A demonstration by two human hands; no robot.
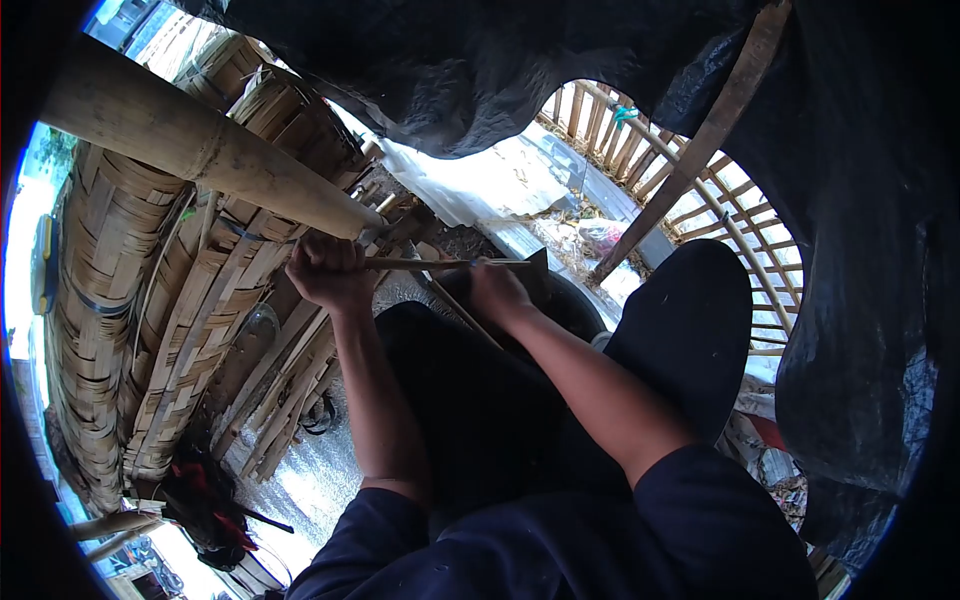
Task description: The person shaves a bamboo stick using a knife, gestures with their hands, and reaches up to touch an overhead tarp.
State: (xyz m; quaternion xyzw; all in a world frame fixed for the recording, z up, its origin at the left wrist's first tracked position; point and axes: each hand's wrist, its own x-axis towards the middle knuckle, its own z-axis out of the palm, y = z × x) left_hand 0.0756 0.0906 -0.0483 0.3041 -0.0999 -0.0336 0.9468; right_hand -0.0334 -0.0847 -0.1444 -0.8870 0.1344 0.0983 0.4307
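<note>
My left hand (pixel 325 272) is closed in a fist around one end of a thin wooden stick (pixel 415 264). The stick runs level to the right, above my lap. Near its other end, my right hand (pixel 497 293) is closed, with its fingers hidden from above; whether it also grips something else I cannot make out. Just beyond that hand is a dark, flat, wedge-shaped piece (pixel 538 270), possibly a blade. Below my right hand is a dark round tub (pixel 582 305) between my knees. A flat wooden strip (pixel 462 312) leans at its near side.
Rolled woven bamboo mats (pixel 120 300) and a thick bamboo pole (pixel 220 150) crowd the left. Split bamboo pieces (pixel 290 400) lie beside my left leg. Black plastic sheeting (pixel 850 300) hangs above and right. A slanted wooden post (pixel 690 150) stands before a bamboo lattice (pixel 745 215).
</note>
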